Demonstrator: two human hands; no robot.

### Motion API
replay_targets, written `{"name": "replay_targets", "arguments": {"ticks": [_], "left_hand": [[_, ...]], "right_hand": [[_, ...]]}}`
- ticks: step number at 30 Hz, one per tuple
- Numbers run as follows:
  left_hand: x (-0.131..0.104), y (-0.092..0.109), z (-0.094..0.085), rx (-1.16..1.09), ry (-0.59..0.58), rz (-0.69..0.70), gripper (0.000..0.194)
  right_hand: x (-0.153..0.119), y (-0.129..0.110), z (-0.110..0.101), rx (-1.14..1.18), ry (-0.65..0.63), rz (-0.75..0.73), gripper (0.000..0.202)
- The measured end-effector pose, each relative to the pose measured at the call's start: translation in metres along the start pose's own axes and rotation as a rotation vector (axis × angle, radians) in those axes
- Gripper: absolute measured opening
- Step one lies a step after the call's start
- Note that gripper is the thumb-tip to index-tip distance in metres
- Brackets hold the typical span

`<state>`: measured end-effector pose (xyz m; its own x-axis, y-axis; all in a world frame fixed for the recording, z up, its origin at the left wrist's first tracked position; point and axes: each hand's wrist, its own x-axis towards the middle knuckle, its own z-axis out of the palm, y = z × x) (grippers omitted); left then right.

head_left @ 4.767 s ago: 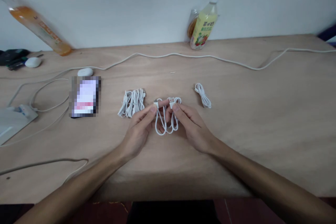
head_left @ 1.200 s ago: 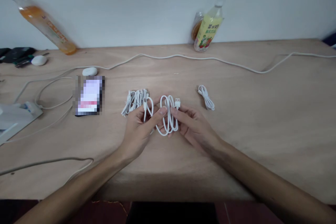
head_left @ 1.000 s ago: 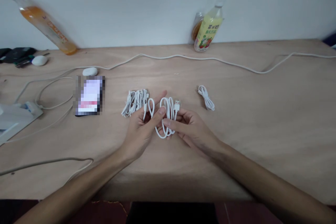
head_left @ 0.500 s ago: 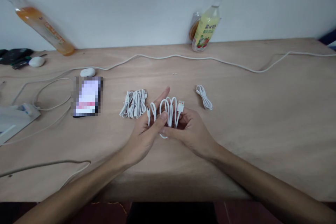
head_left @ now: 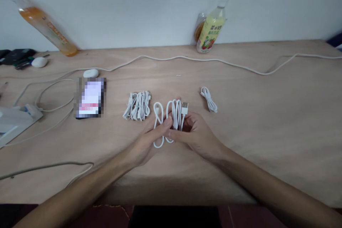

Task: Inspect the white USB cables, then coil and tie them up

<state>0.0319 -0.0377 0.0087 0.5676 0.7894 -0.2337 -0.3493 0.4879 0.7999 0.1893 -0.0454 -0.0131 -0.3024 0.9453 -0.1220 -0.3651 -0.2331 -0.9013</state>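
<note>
A white cable (head_left: 176,114) is gathered in loops between both hands, with its USB plug at the right end. My left hand (head_left: 153,133) grips the loops with the thumb in front; one loop hangs below its thumb. My right hand (head_left: 196,133) holds the same loops from the right, its thumb near the left one. Behind the left hand lies a row of several coiled white cables (head_left: 137,106) on the table. Another coiled white cable (head_left: 208,99) rests beyond the right hand.
A phone (head_left: 91,98) and a white case (head_left: 91,73) lie at left. An orange bottle (head_left: 48,30) and a yellow-labelled bottle (head_left: 212,28) lean on the wall. A long white cord (head_left: 197,58) crosses the wooden table (head_left: 267,121).
The left part of the held cable has shifted, and a loop now hangs lower below my left thumb. The fingers of my left hand have drawn in behind the cable.
</note>
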Motion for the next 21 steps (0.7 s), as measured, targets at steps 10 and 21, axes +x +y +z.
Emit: {"name": "replay_targets", "arguments": {"ticks": [10,21], "left_hand": [[0.003,-0.011,-0.016,0.12,-0.037,0.046,0.063],[0.006,-0.009,-0.009,0.047,0.001,0.071,0.075]], "right_hand": [[0.001,-0.003,-0.001,-0.077,0.06,-0.046,0.03],[0.0,0.0,0.0,0.02,0.1,-0.044,0.028]]}}
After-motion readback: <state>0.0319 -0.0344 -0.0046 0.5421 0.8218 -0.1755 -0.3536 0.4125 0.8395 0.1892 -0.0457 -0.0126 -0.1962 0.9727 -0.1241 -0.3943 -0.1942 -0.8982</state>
